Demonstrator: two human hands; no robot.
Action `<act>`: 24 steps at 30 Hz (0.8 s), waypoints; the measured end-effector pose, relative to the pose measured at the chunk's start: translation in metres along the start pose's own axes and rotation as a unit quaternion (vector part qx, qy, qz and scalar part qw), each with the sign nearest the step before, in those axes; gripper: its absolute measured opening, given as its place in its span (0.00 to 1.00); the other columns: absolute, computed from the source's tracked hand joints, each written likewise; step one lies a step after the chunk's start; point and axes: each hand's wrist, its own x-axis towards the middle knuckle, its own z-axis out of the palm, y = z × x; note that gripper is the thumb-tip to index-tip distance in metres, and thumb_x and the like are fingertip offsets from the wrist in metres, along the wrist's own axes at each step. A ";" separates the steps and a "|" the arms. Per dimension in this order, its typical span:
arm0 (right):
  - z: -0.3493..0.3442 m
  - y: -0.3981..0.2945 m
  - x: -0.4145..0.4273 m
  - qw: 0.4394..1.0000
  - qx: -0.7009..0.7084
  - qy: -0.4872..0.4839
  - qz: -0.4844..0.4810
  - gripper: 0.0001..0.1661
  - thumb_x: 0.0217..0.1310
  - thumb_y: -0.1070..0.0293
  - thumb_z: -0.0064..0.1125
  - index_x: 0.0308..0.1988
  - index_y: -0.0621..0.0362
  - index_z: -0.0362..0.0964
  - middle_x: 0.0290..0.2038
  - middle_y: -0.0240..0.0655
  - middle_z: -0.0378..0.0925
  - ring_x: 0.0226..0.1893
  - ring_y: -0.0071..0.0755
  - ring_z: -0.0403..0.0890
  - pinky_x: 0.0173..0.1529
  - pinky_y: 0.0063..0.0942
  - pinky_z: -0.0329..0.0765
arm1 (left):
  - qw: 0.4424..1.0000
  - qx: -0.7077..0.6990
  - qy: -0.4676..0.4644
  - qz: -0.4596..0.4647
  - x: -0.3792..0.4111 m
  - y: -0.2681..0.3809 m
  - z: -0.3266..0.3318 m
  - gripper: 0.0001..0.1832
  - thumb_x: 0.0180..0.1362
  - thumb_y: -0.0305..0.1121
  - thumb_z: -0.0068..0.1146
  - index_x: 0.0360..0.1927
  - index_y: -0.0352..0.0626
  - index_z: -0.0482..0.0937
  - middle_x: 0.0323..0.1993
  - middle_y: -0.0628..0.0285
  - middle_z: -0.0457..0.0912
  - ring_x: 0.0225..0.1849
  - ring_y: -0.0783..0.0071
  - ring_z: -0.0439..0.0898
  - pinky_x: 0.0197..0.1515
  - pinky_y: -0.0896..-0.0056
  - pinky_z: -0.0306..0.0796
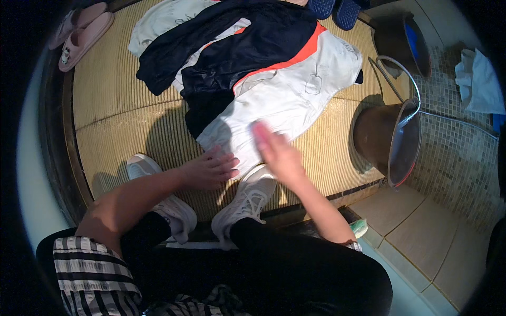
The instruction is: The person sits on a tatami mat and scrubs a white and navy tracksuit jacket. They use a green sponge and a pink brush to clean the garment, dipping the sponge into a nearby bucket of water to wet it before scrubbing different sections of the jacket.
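A white, black and orange garment (276, 96) lies spread on a ribbed yellowish mat (118, 130), its white part towards me. Line drawings and some writing mark the white cloth. My left hand (209, 168) rests palm down at the near edge of that white part, fingers extended, holding nothing. Just right of it, my right hand (282, 160) is closed around a small pink object (259, 132) over the cloth. Motion blurs this object, so I cannot tell whether it is a brush or a bar of soap.
My shoes (253, 189) stand on the mat's near side. A brown bucket (371, 136) with a metal handle tilts at the right, another bucket (395, 43) behind it. Pink slippers (87, 39) lie far left; dark blue slippers (348, 14) lie at the back. Tiled floor (427, 229) borders the right.
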 end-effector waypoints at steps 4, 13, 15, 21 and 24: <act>0.018 -0.004 0.013 0.980 -0.145 -0.037 -0.132 0.31 0.69 0.54 0.46 0.69 0.33 0.54 0.34 0.52 0.74 0.22 0.52 0.79 0.23 0.43 0.78 | 0.998 -0.035 -0.028 -0.043 0.002 0.007 -0.019 0.36 0.54 0.48 0.60 0.65 0.49 0.64 0.67 0.58 0.62 0.70 0.61 0.56 0.72 0.44 0.48; -0.031 0.053 0.027 0.985 -0.168 -0.050 -0.002 0.33 0.71 0.51 0.43 0.72 0.33 0.47 0.37 0.55 0.76 0.25 0.50 0.79 0.26 0.43 0.78 | 0.996 0.005 -0.058 -0.061 0.004 0.012 -0.021 0.38 0.51 0.52 0.61 0.65 0.51 0.65 0.67 0.58 0.62 0.69 0.58 0.57 0.67 0.45 0.55; 0.002 0.037 0.005 0.977 -0.138 -0.071 -0.147 0.35 0.68 0.53 0.49 0.71 0.29 0.49 0.30 0.50 0.72 0.20 0.39 0.76 0.19 0.35 0.76 | 0.995 -0.018 -0.067 -0.072 0.006 0.015 -0.020 0.39 0.51 0.52 0.61 0.65 0.51 0.65 0.67 0.58 0.62 0.69 0.58 0.57 0.66 0.44 0.55; -0.051 0.077 0.043 0.984 -0.171 -0.043 -0.030 0.29 0.71 0.50 0.43 0.69 0.31 0.54 0.32 0.51 0.74 0.21 0.50 0.79 0.23 0.43 0.78 | 0.986 -0.031 -0.145 -0.075 0.006 0.019 -0.034 0.34 0.57 0.48 0.56 0.67 0.51 0.65 0.69 0.55 0.59 0.72 0.58 0.54 0.70 0.43 0.49; -0.076 0.095 0.052 0.981 -0.163 0.022 0.107 0.30 0.71 0.45 0.39 0.69 0.33 0.54 0.35 0.54 0.75 0.29 0.58 0.80 0.34 0.49 0.78 | 0.985 -0.019 -0.162 -0.054 0.015 0.012 -0.043 0.33 0.58 0.47 0.55 0.66 0.51 0.66 0.69 0.55 0.60 0.71 0.57 0.55 0.70 0.43 0.49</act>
